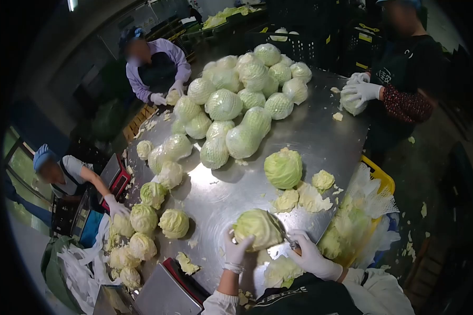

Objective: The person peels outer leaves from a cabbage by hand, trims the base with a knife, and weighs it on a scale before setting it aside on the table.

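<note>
My left hand (pixel 236 251), in a white glove, comes up from the near edge with the forearm nearly vertical, and its fingers are spread and curled against the near left side of the cabbage head (pixel 257 229), steadying it on the steel tabletop (pixel 320 136). The cabbage sits close to my edge of the tabletop, a little tilted, its pale cut face turned toward me. My right hand (pixel 311 254), also gloved, reaches in from the right with the wrist bent inward; its fingers are wrapped tight around the handle of a knife (pixel 281 231), whose blade lies against the cabbage's right side. Loose trimmed leaves (pixel 299 198) lie just beyond, and a bare trimmed cabbage (pixel 283 168) stands farther out. A heap of net-wrapped cabbages (pixel 236 100) fills the far half of the tabletop. At my right, a yellow crate (pixel 383 181) holds empty netting and leaves. Three other people work around the tabletop.
</note>
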Demonstrator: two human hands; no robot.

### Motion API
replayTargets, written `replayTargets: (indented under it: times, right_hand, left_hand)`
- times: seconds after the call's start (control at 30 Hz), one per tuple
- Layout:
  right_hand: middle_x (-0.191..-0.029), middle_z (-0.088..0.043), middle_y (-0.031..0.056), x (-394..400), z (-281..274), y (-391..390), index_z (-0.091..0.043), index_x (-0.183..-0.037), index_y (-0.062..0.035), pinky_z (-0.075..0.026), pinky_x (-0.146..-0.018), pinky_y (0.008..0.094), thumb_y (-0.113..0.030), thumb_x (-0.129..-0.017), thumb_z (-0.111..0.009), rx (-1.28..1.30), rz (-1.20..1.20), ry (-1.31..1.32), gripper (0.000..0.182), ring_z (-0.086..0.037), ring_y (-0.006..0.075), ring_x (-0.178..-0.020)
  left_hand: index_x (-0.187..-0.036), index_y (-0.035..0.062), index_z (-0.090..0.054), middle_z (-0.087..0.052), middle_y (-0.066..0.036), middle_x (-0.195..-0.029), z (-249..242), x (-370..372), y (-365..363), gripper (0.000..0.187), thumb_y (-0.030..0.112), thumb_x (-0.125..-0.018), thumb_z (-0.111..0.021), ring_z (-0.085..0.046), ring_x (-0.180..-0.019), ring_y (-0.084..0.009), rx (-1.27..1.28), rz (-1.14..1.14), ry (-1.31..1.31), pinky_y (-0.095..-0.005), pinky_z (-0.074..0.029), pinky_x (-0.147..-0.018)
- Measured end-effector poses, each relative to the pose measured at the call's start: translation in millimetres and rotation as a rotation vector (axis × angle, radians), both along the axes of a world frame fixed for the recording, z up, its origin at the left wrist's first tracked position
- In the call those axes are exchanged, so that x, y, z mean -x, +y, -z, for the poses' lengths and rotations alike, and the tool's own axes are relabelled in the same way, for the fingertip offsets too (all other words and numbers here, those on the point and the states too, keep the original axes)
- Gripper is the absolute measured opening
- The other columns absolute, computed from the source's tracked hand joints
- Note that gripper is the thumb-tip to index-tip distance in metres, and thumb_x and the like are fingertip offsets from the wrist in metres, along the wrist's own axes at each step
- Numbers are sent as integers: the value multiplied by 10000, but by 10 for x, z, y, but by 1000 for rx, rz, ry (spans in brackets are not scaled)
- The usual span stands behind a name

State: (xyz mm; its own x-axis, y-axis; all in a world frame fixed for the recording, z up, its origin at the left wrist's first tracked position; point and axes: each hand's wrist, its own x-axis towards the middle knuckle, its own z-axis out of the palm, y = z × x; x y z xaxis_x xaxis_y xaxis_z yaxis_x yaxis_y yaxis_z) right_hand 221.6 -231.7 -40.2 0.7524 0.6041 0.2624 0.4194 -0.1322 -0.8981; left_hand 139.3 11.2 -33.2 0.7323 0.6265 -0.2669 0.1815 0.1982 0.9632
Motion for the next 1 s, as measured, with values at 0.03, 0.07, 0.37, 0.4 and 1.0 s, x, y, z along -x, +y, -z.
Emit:
replayTargets:
  times: [0.03, 0.07, 0.37, 0.4, 1.0]
  right_hand:
    - [-1141, -550, 170, 35, 83, 76, -533, -1216, 14, -515, -854, 360, -159, -897, -732, 0, -12, 12, 414, -606, 276, -983]
    - [-1164, -541, 169, 50, 170, 159, -530, -1221, 15, -518, -859, 352, -166, -892, -751, -40, 41, -25, 436, -605, 256, -1000]
    - [-821, -589, 40, 35, -131, 236, -518, -1094, -5, -518, -569, 284, -206, -924, -773, -40, 22, 1028, 366, -606, 129, -650]
    - [-817, -592, 42, -10, -2, 268, -519, -1074, -14, -493, -518, 279, -213, -938, -760, -33, -25, 1047, 341, -590, 115, -605]
    - [-999, -655, 195, 261, -113, -324, -482, -1366, -19, -579, -632, 392, -244, -985, -597, 448, -48, -50, 458, -706, 339, -747]
  left_hand:
    - [-1442, 0, -348, -504, -196, -1353, -101, 134, -158, 914, 153, -742, -917, -609, -1190, -288, -7, 50, 35, -385, -569, -949]
    - [-1452, -1, -348, -494, -194, -1363, -196, 244, -309, 919, 166, -749, -916, -608, -1190, -288, -30, 66, 76, -385, -567, -950]
    - [-1546, -42, -316, -433, -195, -1297, -833, 926, -649, 1071, 353, -753, -917, -592, -1184, -302, -454, 382, 351, -385, -576, -931]
    - [-1485, -43, -413, -469, -182, -1174, -832, 901, -687, 1053, 424, -698, -934, -602, -1120, -329, -562, 350, 354, -420, -560, -901]
    - [-1341, -45, -531, -521, -246, -1381, -157, -16, -628, 724, 276, -785, -864, -464, -1318, -402, -763, 130, 50, -496, -334, -1143]
